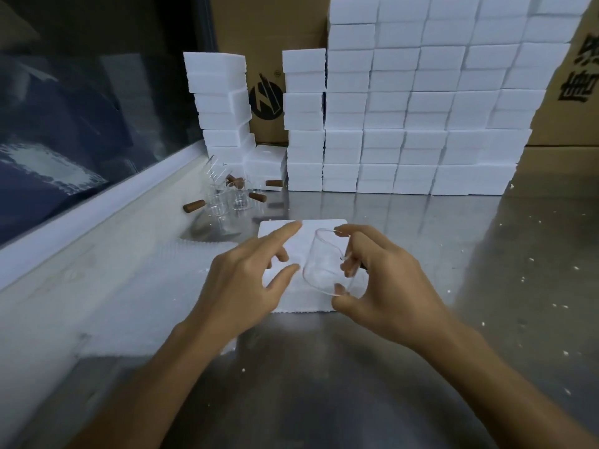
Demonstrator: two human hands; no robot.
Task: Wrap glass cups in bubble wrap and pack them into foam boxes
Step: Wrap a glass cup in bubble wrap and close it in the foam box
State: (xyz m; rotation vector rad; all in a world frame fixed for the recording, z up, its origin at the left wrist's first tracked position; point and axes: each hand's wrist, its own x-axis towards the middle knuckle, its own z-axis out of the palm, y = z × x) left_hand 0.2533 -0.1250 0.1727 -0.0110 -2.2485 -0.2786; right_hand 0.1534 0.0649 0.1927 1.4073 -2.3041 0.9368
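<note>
A clear glass cup [322, 264] is tilted above a white foam piece [308, 234] on the steel table. My right hand [382, 280] grips the cup, fingers curled over its rim and thumb under its base. My left hand [246, 280] hovers just left of the cup with fingers spread and straight, holding nothing. A sheet of bubble wrap [136, 286] lies flat on the table under my left forearm.
Several glass cups with brown wooden handles [227, 199] stand at the back left. A tall wall of stacked white foam boxes [405, 108] fills the back, with cardboard cartons [570, 76] behind. Foam crumbs dot the steel table [486, 254] on the right.
</note>
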